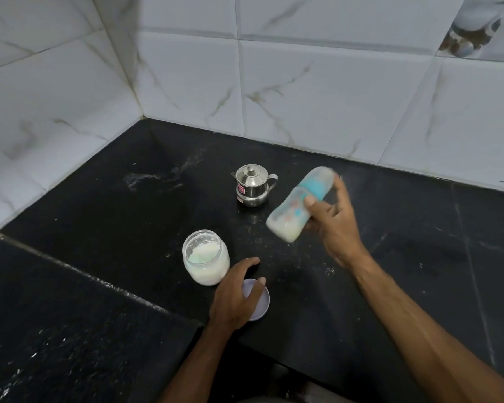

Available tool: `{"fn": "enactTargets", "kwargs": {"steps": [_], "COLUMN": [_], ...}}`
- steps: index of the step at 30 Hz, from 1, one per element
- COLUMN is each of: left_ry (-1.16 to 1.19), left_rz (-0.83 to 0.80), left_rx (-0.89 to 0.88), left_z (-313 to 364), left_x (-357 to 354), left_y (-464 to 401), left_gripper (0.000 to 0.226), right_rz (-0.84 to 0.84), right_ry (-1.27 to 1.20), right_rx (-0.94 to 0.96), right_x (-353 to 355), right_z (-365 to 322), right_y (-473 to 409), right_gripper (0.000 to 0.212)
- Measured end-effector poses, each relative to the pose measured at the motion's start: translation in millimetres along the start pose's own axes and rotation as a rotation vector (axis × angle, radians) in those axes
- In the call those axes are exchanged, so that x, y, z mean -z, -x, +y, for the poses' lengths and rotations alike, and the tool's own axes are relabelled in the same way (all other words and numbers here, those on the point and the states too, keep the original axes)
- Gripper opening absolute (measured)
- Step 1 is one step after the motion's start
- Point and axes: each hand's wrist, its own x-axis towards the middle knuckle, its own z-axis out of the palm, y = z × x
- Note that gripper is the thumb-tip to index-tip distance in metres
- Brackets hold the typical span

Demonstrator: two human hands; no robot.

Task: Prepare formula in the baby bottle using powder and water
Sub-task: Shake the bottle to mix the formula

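Baby bottle (pixel 298 205), clear plastic with coloured prints on its wall and a turquoise collar near its top, held tilted in the air above the black counter (pixel 105 216): cap end up and away, base down and towards the left. Blurred, so fine detail not readable. Pale, creamy liquid pooled in the low base end. Gripped by the right hand (pixel 336 221), thumb (pixel 313 205) curled over the near side at mid-body, fingers wrapped behind, one fingertip showing by the collar.

Left hand (pixel 239 298) spread loosely over a pale lilac lid (pixel 261 303) lying flat on the counter, fingers gently bent, fingertips (pixel 252 260) just past the lid's far rim; whether pressing or merely resting, cannot tell. Nothing pinched.

Just left of those fingertips, an open glass jar (pixel 205 261) with white powder inside, upright, powder smeared on its inner wall. Well beyond the fingers of both hands, nearer the tiled wall (pixel 317 91), a small steel pot (pixel 253 186) with knobbed lid, spout and handle. White specks scattered on the counter between the two hands.
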Motion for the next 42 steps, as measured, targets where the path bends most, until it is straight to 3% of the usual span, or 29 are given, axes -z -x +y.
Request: {"fn": "enactTargets", "kwargs": {"steps": [2,6,8,12,16,21,23,26,28,30,33,34,38,40,42], "left_ry": [-0.003,-0.024,-0.027,-0.049,-0.036,-0.028,-0.014,0.004,0.007,0.008,0.006,-0.001,0.011,0.005,-0.011], "left_rz": [0.003,-0.021,-0.027,-0.043,-0.040,-0.007,0.006,0.005,0.002,0.000,0.001,0.004,0.004,-0.003,0.000], "left_rx": [-0.003,0.031,0.050,0.090,0.079,0.045,0.018,0.004,0.003,0.009,0.045,0.042,0.005,0.002,0.010], "left_z": [-0.7,-1.4,0.1,-0.9,-6.5,0.4,0.2,-0.4,0.2,-0.1,-1.5,-1.2,0.8,1.6,0.7], "left_x": [0.1,0.2,0.0,-1.2,-3.1,-0.7,0.1,-0.3,-0.5,-0.5,-0.1,0.0,1.4,2.0,1.4], "left_y": [0.4,-0.4,-0.7,-1.5,-2.0,-0.7,-0.1,0.4,0.4,0.8,5.0,6.0,-1.8,-5.7,-4.3], "left_gripper": [0.049,0.045,0.048,0.048,0.061,0.047,0.043,0.048,0.049,0.051,0.058,0.057,0.049,0.050,0.054], "right_rz": [0.025,-0.385,-0.472,-0.448,-0.440,-0.437,-0.390,-0.125,-0.001,-0.100,-0.429,-0.419,-0.025,-0.073,-0.297], "right_ry": [-0.015,0.373,0.503,0.558,0.589,0.605,0.464,-0.002,-0.171,-0.061,0.240,0.236,-0.109,-0.075,0.131], "right_rx": [0.020,-0.037,-0.013,0.022,0.037,0.073,0.093,0.108,0.087,0.022,-0.107,-0.095,0.034,0.003,-0.096], "right_x": [2.0,-3.3,-6.2,-9.2,-8.3,-4.4,-4.7,-7.2,-8.3,-8.9,-8.5,-8.7,-2.8,-1.1,-4.0], "right_z": [-0.1,12.5,16.4,12.2,9.9,9.7,3.4,-10.0,-12.0,-6.5,5.4,4.7,-8.4,-5.3,2.7], "right_y": [-3.0,14.5,16.7,12.6,9.7,6.0,3.1,-4.5,-6.0,1.6,18.0,17.3,-5.6,-5.9,5.6], "right_gripper": [0.078,0.086,0.090,0.091,0.090,0.091,0.090,0.080,0.071,0.073,0.080,0.079,0.077,0.087,0.088]}}
